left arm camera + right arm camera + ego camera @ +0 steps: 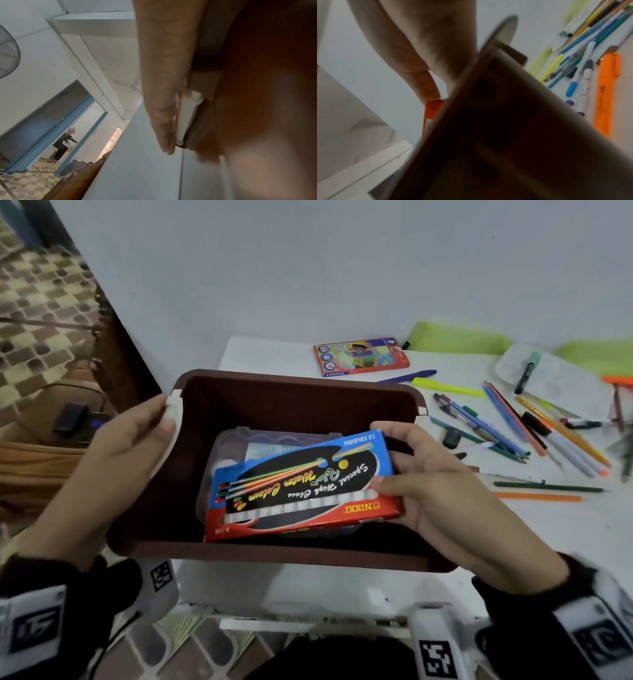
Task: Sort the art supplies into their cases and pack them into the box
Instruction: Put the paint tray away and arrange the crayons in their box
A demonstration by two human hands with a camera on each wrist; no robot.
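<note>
Watercolour box (301,487), red and blue with a black palette printed on it and "12 COLOURS" on its edge, sits tilted inside the brown box (294,395), its right end raised, lying on top of a clear plastic case (239,440) at the bottom. Right hand (445,491) grips the right end of the watercolour box, thumb on the printed face and fingers curled over its far edge; in the right wrist view the orange-red corner of the box (433,108) shows just beneath a fingertip (426,86), behind the brown box wall (505,121). Left hand (120,446) holds the left rim of the brown box at a white clip (173,405); the thumb lies over the rim and the straight fingers press flat along the outer wall. In the left wrist view the fingers (163,108) lie alongside the white clip (187,115) and the brown wall (257,108). The brown box rests on the near left part of the white tabletop (513,525).

On the tabletop to the right lie scattered pens and pencils (513,426), a yellow highlighter (445,386) and an orange highlighter (606,92). Behind the brown box lies a red pencil pack (361,356); further right are a green pouch (459,337) and a clear pouch (548,371) with a green marker (527,373) on it.
</note>
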